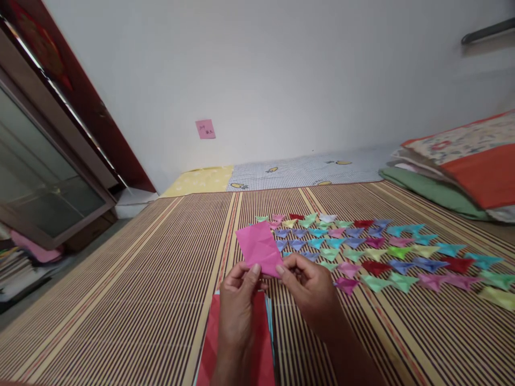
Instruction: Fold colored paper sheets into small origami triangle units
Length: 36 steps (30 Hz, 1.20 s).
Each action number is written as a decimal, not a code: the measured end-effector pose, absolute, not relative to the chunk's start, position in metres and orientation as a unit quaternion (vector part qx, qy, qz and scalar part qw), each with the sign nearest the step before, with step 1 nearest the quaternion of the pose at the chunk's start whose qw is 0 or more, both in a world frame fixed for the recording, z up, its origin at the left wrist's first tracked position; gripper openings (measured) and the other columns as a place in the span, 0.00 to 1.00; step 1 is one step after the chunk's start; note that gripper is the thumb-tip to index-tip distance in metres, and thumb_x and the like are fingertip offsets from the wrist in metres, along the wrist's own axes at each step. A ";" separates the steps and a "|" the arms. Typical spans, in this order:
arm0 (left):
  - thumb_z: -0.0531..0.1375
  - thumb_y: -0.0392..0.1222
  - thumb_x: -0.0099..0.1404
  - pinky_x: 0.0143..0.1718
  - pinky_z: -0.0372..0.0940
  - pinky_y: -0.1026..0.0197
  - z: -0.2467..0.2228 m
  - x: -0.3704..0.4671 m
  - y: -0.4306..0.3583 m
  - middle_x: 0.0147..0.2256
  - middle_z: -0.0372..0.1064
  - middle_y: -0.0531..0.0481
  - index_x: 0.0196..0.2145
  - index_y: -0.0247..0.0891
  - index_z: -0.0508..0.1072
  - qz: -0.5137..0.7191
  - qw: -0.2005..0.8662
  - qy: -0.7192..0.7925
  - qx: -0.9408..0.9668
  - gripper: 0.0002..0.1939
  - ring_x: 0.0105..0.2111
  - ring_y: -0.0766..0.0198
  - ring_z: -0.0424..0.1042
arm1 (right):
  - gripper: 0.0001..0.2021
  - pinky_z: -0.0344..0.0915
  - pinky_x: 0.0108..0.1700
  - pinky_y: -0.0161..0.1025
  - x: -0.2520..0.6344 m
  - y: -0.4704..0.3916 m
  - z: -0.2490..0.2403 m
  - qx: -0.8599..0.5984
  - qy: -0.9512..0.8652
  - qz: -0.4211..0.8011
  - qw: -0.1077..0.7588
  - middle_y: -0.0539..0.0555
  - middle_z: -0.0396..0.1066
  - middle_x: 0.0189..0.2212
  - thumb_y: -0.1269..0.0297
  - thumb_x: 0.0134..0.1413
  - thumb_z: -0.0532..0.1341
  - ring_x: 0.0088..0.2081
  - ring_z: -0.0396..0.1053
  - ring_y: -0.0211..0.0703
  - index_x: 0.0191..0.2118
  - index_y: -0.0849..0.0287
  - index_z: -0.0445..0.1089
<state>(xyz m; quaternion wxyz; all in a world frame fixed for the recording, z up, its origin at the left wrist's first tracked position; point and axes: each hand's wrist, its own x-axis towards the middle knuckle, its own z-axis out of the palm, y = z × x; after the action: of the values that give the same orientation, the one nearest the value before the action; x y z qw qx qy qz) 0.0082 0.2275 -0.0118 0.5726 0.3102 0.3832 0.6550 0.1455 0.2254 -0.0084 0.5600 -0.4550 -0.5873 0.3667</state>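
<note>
A magenta paper sheet [259, 245] with creases is held up in front of me, its lower edge turned. My left hand [240, 300] pinches its lower left part between thumb and fingers. At the lower right corner, my right hand [308, 289] grips the same sheet. Beneath my left hand and forearm lies a stack of coloured paper [261, 338], red on top with light blue edges showing. To the right, rows of small folded paper pieces [374, 242] in many colours rest on the striped mat [161, 279].
Folded bedding [478, 171] sits at the right by the wall. A patterned cloth [289, 172] and a yellow cloth [201, 180] run along the mat's far edge. A pink note [205, 129] is on the wall. Left of the mat stands a glass-fronted cabinet [44, 166].
</note>
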 end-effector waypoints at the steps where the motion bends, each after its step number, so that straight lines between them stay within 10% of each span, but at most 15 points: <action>1: 0.76 0.45 0.52 0.29 0.69 0.68 -0.011 0.008 0.227 0.27 0.76 0.52 0.29 0.35 0.79 0.655 0.575 0.381 0.308 0.14 0.24 0.69 0.72 | 0.12 0.54 0.26 0.35 0.146 0.225 -0.008 -0.459 -0.584 0.369 0.559 0.44 0.59 0.20 0.60 0.62 0.60 0.23 0.57 0.37 0.28 0.57 0.66; 36: 0.77 0.44 0.49 0.33 0.67 0.66 0.001 0.003 0.226 0.27 0.74 0.54 0.29 0.36 0.75 0.662 0.624 0.339 0.239 0.17 0.26 0.69 0.71 | 0.14 0.67 0.37 0.39 0.155 0.220 0.003 -0.417 -0.568 0.355 0.615 0.53 0.75 0.30 0.56 0.67 0.57 0.34 0.72 0.45 0.31 0.57 0.71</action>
<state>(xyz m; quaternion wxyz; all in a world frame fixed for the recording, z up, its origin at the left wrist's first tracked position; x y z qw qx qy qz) 0.0034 0.2256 0.0015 0.6240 0.2390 0.3386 0.6625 0.1548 0.2201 0.0035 0.6151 -0.4167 -0.5675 0.3549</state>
